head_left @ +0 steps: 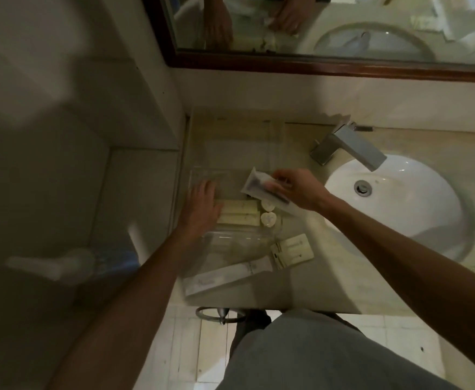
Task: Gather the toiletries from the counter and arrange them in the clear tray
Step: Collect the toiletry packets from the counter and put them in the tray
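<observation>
The left hand (pixel 202 205) lies flat, fingers spread, on the left part of the tray (pixel 202 173), steadying it. If it lifts, the light tray could skid as things drop in. Two bars (pixel 240 212) and two caps (pixel 268 212) sit inside. The right hand (pixel 295 190) reaches in from the right, pinching a packet (pixel 259 184) tilted over the tray; a loose pinch could drop it crooked. A long box (pixel 225 277) and a small box (pixel 292 250) wait nearer on the counter (pixel 301 291).

We are in a bathroom. White sink (pixel 394 198), steel faucet (pixel 349 147), far wood-framed mirror (pixel 315 63), stone counter (pixel 301 277).
</observation>
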